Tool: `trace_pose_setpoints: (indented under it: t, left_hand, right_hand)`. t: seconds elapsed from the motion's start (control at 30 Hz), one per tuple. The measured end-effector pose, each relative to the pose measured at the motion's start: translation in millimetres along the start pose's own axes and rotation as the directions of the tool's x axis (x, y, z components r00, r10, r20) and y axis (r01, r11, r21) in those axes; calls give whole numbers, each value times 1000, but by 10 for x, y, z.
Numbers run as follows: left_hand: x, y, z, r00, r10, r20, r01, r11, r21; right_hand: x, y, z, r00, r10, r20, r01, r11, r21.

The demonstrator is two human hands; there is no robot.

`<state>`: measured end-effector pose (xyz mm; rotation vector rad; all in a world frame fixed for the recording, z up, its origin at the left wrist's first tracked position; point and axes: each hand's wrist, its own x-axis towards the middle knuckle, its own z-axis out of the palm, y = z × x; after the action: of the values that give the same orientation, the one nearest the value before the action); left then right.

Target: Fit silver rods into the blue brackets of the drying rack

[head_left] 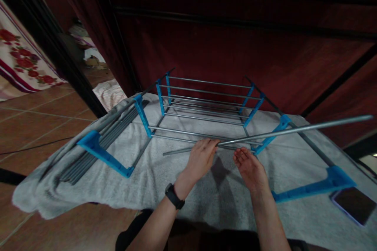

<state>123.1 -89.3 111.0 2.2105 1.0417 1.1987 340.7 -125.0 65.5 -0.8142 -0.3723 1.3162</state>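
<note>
A clothes drying rack (206,106) with grey metal bars and blue plastic joints lies on a grey towel (97,188). A long loose metal rod (294,129) slants across its near end, running from the middle out to the right. My left hand (202,159), with a black watch on the wrist, lies over this rod with its fingers closed on it. My right hand (250,168) rests just below the rod beside the left hand; its fingers are stretched out together and hold nothing.
A dark phone (355,204) lies on the towel at the right, next to a blue rack leg (321,188). A folded wing of bars (97,149) sits at the left. A dark red curtain (220,47) hangs behind. Tiled floor (35,125) and a flowered cloth (20,59) are at the left.
</note>
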Motion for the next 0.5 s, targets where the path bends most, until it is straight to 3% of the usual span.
trace_pose_setpoints:
  t: [0.2, 0.5]
  left_hand:
    - [-173, -260, -55, 996, 13, 85, -35, 965, 259]
    - [-250, -565, -168, 990, -11, 139, -27, 963, 268]
  right_hand:
    - [-6, -35, -3, 999, -41, -13, 41, 998, -40]
    - [-2, -28, 46, 994, -108, -8, 107, 993, -52]
